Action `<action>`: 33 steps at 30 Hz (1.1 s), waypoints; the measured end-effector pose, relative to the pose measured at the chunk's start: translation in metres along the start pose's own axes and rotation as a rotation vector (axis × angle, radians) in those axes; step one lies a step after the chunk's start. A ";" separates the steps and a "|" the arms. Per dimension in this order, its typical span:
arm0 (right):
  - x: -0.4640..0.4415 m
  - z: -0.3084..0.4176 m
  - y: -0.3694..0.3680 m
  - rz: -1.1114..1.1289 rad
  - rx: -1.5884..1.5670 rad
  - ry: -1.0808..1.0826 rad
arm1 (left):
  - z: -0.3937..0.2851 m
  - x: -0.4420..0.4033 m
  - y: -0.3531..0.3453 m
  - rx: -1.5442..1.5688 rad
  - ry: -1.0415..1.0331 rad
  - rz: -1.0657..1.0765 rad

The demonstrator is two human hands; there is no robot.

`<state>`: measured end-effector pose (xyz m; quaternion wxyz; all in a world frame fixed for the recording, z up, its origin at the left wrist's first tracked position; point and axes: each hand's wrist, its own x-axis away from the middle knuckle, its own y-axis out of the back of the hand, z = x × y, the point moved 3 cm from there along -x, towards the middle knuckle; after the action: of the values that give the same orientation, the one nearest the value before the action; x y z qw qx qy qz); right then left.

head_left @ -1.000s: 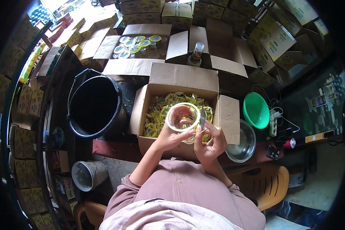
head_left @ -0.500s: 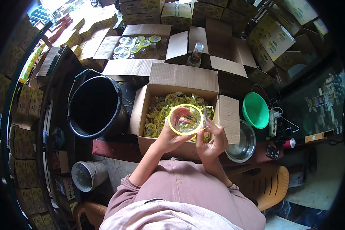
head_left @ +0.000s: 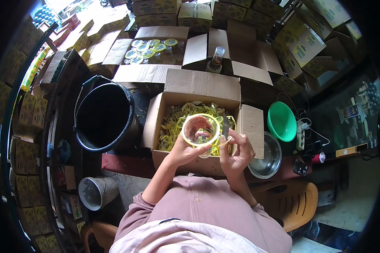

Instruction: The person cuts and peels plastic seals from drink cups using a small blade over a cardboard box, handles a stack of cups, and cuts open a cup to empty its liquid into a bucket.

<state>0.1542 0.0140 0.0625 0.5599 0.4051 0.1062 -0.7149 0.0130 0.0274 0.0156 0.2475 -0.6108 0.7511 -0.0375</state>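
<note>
My left hand is wrapped round a clear plastic cup, whose round pale-yellow rim faces up toward me. Beside it, just to the right, my right hand is closed on a small knife with its grey blade pointing up. A thin yellow strip shows at the right fingertips. The knife's handle is hidden in the fingers. Below both hands stands an open cardboard box, filled with yellow strips and scraps.
A black bucket stands left of the box. On the right are a green bowl and a metal bowl. Behind, a carton holds yellow-lidded cups, with a glass bottle near it. A grey bucket is low on the left.
The cup has shifted slightly left in my left hand. My right hand has moved a little right, away from the rim, with a yellow strip at its fingers. The rim looks paler.
</note>
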 end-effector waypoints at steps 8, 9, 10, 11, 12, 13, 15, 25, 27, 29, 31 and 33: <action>0.003 0.001 -0.003 -0.006 0.100 0.096 | 0.000 0.000 0.003 -0.113 0.032 0.053; 0.003 0.001 -0.003 -0.012 0.117 0.101 | 0.000 0.001 0.003 -0.142 0.046 0.057; 0.002 0.001 -0.004 -0.017 0.132 0.107 | -0.001 0.001 0.004 -0.172 0.058 0.061; -0.001 0.000 -0.004 0.001 0.106 0.100 | -0.002 0.000 0.004 -0.208 0.037 0.097; -0.004 -0.001 -0.003 0.020 0.081 0.092 | -0.003 0.000 0.003 -0.243 0.016 0.133; -0.007 -0.002 -0.002 0.038 0.056 0.084 | -0.004 0.000 0.003 -0.278 -0.004 0.170; -0.006 -0.008 -0.002 0.064 -0.019 0.028 | -0.004 0.001 0.001 -0.218 0.027 0.170; 0.003 -0.006 0.000 -0.018 -0.053 -0.073 | 0.000 0.000 -0.001 0.155 0.077 0.073; 0.006 -0.002 -0.002 -0.017 -0.037 -0.059 | -0.001 0.000 -0.002 0.147 0.067 0.076; 0.008 -0.002 -0.003 -0.011 -0.009 -0.045 | -0.001 -0.001 -0.003 0.140 0.073 0.079; 0.008 0.000 -0.003 0.002 -0.002 -0.016 | 0.001 -0.001 -0.003 0.124 0.071 0.087; 0.007 0.001 -0.002 0.010 0.035 0.013 | 0.004 0.000 -0.002 0.103 0.064 0.100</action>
<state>0.1513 0.0090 0.0574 0.5556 0.4202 0.0952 -0.7111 0.0164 0.0278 0.0131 0.2561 -0.5576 0.7852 -0.0833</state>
